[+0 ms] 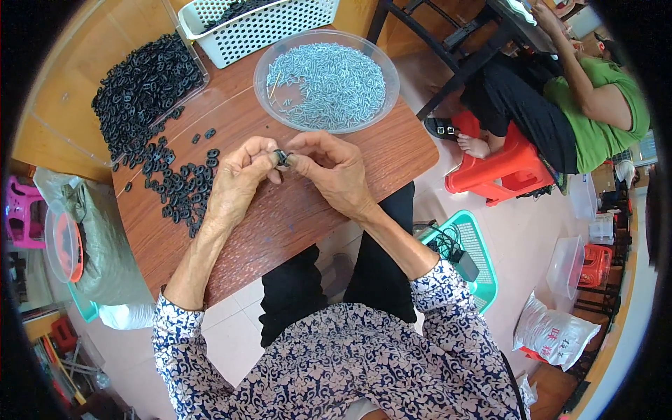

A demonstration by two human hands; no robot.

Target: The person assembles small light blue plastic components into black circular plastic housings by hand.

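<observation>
Above the brown wooden table (pixel 238 255), my left hand (pixel 241 175) and my right hand (pixel 336 171) meet fingertip to fingertip. Between them is a small black oval part (pixel 282 158), pinched by thumb and fingers from both sides; most of it is hidden. Whether the right fingers also hold a pin cannot be made out. Loose black oval parts with holes (pixel 183 185) lie scattered beside my left wrist, trailing from a large heap of the same parts (pixel 143 87). Beyond my hands stands a round clear bowl (pixel 396 87) of small silvery-blue metal pins (pixel 343 77).
A white perforated basket (pixel 259 38) with black parts stands at the far edge. Right of my legs, a teal basket (pixel 490 280) on the floor holds a black adapter and cables. A person in green (pixel 595 105) sits on a red stool (pixel 500 175). Sacks (pixel 115 245) stand left.
</observation>
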